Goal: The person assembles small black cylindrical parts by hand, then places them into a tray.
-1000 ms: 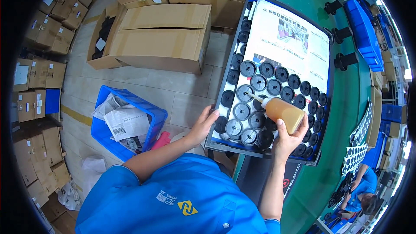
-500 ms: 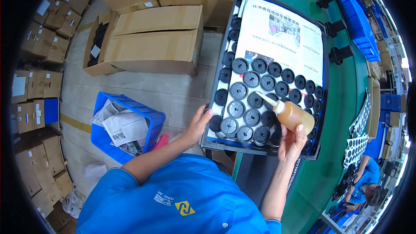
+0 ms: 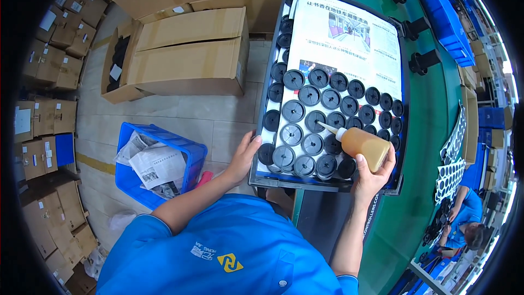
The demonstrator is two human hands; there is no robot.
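My right hand (image 3: 374, 177) is wrapped round a squeeze bottle (image 3: 364, 146) of amber liquid, held tilted with its pale nozzle (image 3: 327, 128) pointing left. The tip is over the middle of a round black disc (image 3: 315, 121); whether it touches cannot be told. Rows of similar discs (image 3: 293, 111) lie on newspaper (image 3: 349, 49) in a dark-rimmed tray (image 3: 273, 179). At the tray's left edge, my left hand (image 3: 243, 157) grips the rim, its fingers partly hidden. Part of the bottle covers the discs beneath it.
A blue crate (image 3: 194, 158) with crumpled newspaper stands on the floor at left, below a cardboard carton (image 3: 188, 60). Black flanged parts (image 3: 424, 62) and a blue bin (image 3: 445, 19) sit on the green table (image 3: 431, 109). Another person (image 3: 464, 216) works at far right.
The bottle's nozzle has shifted from the disc's edge to its middle, and my right fingers have moved on the bottle. The whole view has shifted slightly; my left hand stays at the tray edge.
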